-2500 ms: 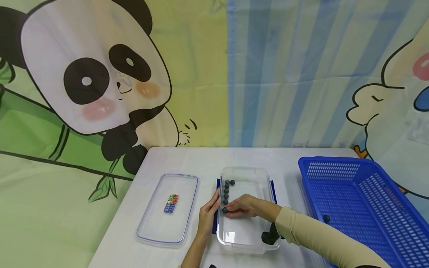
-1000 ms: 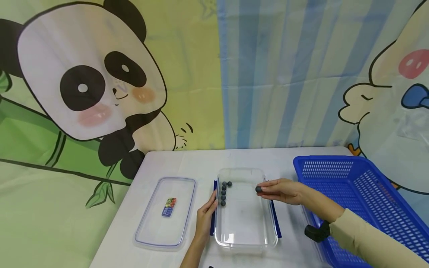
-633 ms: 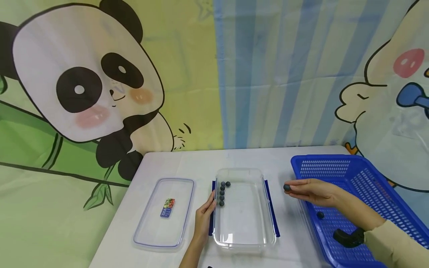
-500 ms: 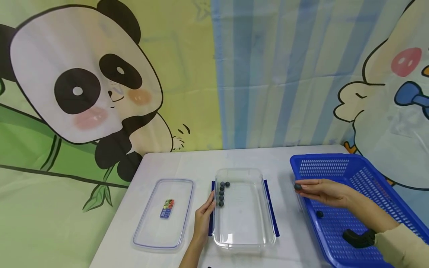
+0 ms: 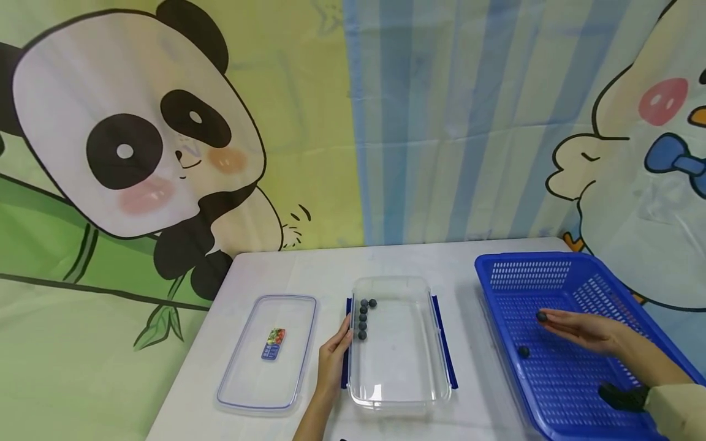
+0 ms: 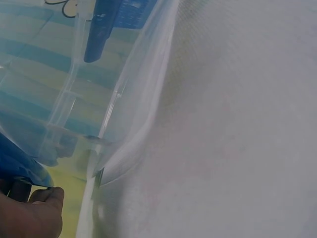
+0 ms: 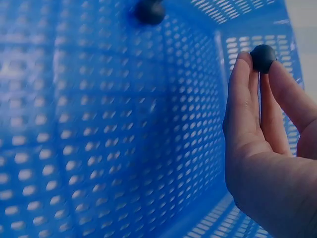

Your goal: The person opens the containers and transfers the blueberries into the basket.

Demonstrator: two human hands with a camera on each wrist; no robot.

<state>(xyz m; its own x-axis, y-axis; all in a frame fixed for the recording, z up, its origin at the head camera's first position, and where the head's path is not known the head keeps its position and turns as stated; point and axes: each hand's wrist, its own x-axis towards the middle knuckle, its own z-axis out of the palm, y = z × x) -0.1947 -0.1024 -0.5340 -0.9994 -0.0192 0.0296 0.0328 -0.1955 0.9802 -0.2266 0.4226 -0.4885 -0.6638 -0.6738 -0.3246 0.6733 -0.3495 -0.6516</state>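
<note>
In the head view my right hand (image 5: 584, 331) is over the blue basket, pinching a small dark blueberry-like ball (image 5: 542, 316) between thumb and fingertips. The right wrist view shows this ball (image 7: 263, 58) held above the basket's mesh. Another dark ball (image 5: 523, 351) lies on the basket floor. My left hand (image 5: 331, 361) holds the left side of a clear plastic container (image 5: 402, 367) by its blue flap. The left wrist view has only part of that hand (image 6: 34, 213), at the blue flap (image 6: 25, 163). Several dark balls (image 5: 362, 318) line the container's left edge.
The blue basket (image 5: 568, 392) stands on the right of the white table (image 5: 309, 269). A clear lid (image 5: 254, 386) with a blue rim and a fruit label lies to the left of the container. A printed panda curtain hangs behind.
My right hand has picked a dark ball out of the container's left side and carried it right, over the basket. My left hand keeps its hold on the container.
</note>
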